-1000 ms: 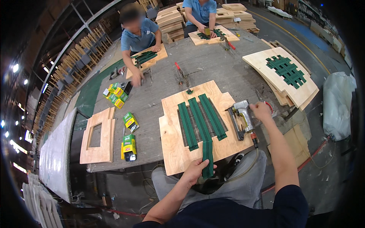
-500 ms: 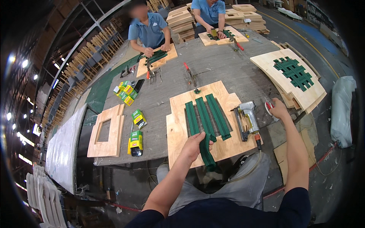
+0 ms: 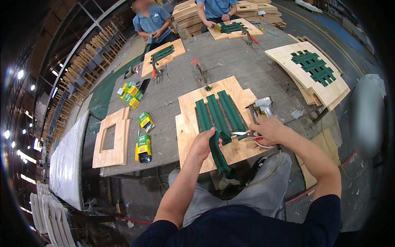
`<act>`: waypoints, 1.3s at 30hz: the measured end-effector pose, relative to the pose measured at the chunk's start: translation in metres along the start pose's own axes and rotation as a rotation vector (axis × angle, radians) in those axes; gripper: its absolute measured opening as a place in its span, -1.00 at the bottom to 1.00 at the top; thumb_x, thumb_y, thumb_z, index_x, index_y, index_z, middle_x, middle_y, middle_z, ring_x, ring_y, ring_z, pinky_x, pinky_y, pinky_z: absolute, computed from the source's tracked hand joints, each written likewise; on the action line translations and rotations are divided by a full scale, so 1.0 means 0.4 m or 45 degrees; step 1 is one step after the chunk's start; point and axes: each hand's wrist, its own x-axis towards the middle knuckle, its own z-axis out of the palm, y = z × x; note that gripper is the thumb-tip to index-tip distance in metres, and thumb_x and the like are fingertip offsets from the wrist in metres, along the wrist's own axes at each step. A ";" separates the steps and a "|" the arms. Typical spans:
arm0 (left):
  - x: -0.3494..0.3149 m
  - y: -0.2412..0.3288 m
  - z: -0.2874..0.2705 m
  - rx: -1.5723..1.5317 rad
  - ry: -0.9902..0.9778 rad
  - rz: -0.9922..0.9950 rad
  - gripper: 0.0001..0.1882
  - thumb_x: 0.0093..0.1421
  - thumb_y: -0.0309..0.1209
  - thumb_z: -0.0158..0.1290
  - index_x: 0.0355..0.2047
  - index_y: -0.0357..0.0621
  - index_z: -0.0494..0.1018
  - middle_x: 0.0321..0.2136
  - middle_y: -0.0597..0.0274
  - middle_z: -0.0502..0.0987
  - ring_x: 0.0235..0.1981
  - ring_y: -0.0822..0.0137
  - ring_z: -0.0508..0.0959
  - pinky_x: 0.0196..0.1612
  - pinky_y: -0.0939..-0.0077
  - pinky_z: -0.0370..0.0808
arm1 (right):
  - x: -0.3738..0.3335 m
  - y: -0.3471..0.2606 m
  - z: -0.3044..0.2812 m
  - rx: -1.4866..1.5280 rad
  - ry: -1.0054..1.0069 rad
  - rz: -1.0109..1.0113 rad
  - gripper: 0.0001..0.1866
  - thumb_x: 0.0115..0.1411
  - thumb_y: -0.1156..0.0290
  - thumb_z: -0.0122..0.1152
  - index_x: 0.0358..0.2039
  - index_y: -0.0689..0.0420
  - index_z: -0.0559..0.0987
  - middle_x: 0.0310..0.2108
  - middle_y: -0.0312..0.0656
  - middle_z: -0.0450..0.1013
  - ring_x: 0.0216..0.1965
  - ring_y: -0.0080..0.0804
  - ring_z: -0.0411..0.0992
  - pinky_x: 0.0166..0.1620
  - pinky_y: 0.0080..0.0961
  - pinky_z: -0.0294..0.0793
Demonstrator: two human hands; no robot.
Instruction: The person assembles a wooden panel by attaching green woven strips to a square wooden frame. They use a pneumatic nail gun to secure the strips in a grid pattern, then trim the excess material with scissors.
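My left hand (image 3: 203, 144) is closed on a dark green webbing strap (image 3: 219, 156), whose loose end hangs down toward my lap. In my right hand (image 3: 269, 131) is a pair of scissors (image 3: 243, 134) with red and white handles, its blades pointing left, close to the strap. Under both hands lies a pale plywood panel (image 3: 187, 127) with a central opening. Three green straps (image 3: 216, 109) run lengthwise over that opening. A pneumatic staple gun (image 3: 264, 103) lies on the panel's right side, partly hidden by my right hand.
Green and yellow boxes (image 3: 144, 144) and a framed wooden panel (image 3: 98, 144) are at left. A clamp (image 3: 199, 70) lies beyond my panel. Stacked panels with a woven green strap grid (image 3: 312, 66) stand at right. Two co-workers (image 3: 152, 24) handle similar panels across the table.
My right hand has brought the scissors from the table's right side in to the strap. My left hand still grips the strap. The co-worker at far left has lifted both hands off their panel.
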 end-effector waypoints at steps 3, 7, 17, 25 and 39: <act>-0.011 -0.001 0.018 0.014 0.007 -0.004 -0.67 0.48 -0.19 -0.01 -0.16 -0.27 0.44 -0.50 0.08 0.60 -0.54 0.24 0.61 -0.40 0.38 0.62 | 0.045 -0.014 0.015 -0.047 -0.112 -0.070 -0.32 0.06 -0.30 0.34 -0.01 -0.06 0.50 -0.22 -0.05 0.53 -0.19 -0.01 0.58 -0.08 -0.04 0.45; -0.026 -0.004 0.019 0.006 0.024 0.011 -0.68 0.48 -0.20 0.00 -0.13 -0.28 0.44 -0.50 0.09 0.60 -0.55 0.25 0.61 -0.43 0.41 0.62 | 0.094 -0.052 0.004 -0.098 -0.178 -0.138 -0.34 0.08 -0.26 0.34 0.00 -0.04 0.50 -0.24 -0.06 0.54 -0.19 -0.02 0.58 -0.07 -0.06 0.44; -0.063 -0.017 0.019 0.052 0.047 0.013 -0.70 0.48 -0.22 0.01 -0.11 -0.26 0.44 -0.49 0.12 0.60 -0.53 0.29 0.62 -0.40 0.42 0.64 | 0.105 -0.044 0.019 0.015 -0.248 -0.264 -0.44 0.16 -0.13 0.31 0.02 -0.02 0.48 -0.26 -0.06 0.54 -0.16 0.04 0.58 -0.15 0.00 0.52; -0.099 -0.013 0.035 0.031 -0.098 0.121 -0.70 0.47 -0.26 0.01 -0.05 -0.29 0.44 -0.36 0.06 0.62 -0.40 0.27 0.66 -0.28 0.35 0.68 | 0.115 -0.078 0.064 0.138 -0.027 -0.252 -0.54 0.22 -0.01 0.29 0.03 -0.08 0.48 -0.28 -0.07 0.54 -0.17 0.00 0.58 -0.13 -0.01 0.53; -0.365 -0.260 -0.074 -0.315 -0.071 -0.017 -0.69 0.44 -0.48 0.00 0.14 -0.26 0.34 -0.07 -0.19 0.61 0.01 -0.04 0.64 0.16 0.08 0.55 | -0.056 0.356 0.164 0.158 1.059 1.038 -0.59 0.23 0.21 0.34 0.03 0.08 0.53 -0.05 0.00 0.54 -0.06 0.07 0.54 -0.05 -0.02 0.50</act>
